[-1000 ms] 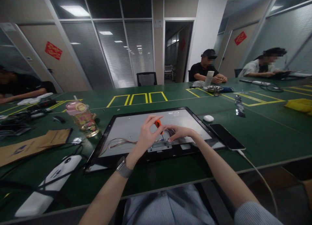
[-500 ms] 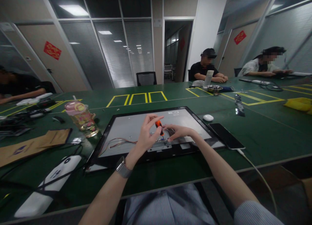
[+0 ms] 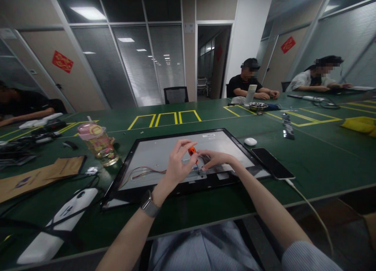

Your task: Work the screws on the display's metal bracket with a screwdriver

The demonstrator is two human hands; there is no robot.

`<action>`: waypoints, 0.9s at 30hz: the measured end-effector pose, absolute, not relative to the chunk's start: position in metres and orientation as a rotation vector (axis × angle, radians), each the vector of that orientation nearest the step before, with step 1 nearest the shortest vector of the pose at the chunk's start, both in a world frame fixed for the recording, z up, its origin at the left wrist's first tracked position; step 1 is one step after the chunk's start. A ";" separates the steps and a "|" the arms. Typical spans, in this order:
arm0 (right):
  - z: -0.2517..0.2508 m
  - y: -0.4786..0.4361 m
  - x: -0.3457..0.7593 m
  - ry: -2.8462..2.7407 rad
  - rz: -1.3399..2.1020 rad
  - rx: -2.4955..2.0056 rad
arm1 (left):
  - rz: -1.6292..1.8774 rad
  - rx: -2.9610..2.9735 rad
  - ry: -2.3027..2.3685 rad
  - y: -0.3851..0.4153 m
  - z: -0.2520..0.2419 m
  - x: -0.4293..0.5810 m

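Observation:
A screwdriver (image 3: 192, 150) with an orange and black handle stands tilted over the back of a flat display panel (image 3: 154, 151). My left hand (image 3: 178, 163), with a watch on its wrist, pinches the handle between thumb and fingers. My right hand (image 3: 216, 158) is bent around the lower end of the screwdriver, its fingertips down at a small metal bracket (image 3: 200, 177) near the panel's front edge. What those fingertips grip is too small to make out. Thin coloured wires (image 3: 143, 170) lie across the panel's left part.
Left of the panel are a drink bottle (image 3: 98, 141), a brown paper envelope (image 3: 44, 175) and a white power strip (image 3: 60, 224) with black cables. On the right lie a phone (image 3: 272, 163) with a charging cable and a white earbud case (image 3: 250, 141). Other people sit across the table.
My left fingers have shifted slightly on the screwdriver's handle, which has turned a little. My right hand stays nearly still at the bracket, and the panel has not moved.

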State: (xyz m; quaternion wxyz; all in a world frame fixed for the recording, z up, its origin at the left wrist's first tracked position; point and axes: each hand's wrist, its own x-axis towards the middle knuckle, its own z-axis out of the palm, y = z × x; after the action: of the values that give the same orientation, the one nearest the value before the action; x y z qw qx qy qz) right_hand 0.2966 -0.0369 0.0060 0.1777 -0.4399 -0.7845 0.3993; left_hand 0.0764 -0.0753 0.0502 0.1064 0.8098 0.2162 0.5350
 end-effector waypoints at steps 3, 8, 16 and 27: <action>0.005 -0.037 0.296 -2.219 1.137 -1.240 | 1.480 2.348 0.543 -0.077 0.050 0.077; 0.002 -0.035 0.298 -2.232 1.124 -1.202 | 1.563 2.301 0.576 -0.074 0.048 0.081; 0.001 -0.036 0.300 -2.226 1.107 -1.245 | 1.595 2.103 0.704 -0.066 0.045 0.081; 0.001 -0.034 0.299 -2.243 1.100 -1.224 | 1.344 1.885 0.505 -0.066 0.041 0.082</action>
State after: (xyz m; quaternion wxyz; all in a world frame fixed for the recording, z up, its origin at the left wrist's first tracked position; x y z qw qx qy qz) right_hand 0.2991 -0.0336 0.0009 0.1788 -0.4328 -0.7933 0.3891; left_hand 0.0824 -0.0658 0.0412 0.3765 0.7370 0.1976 0.5254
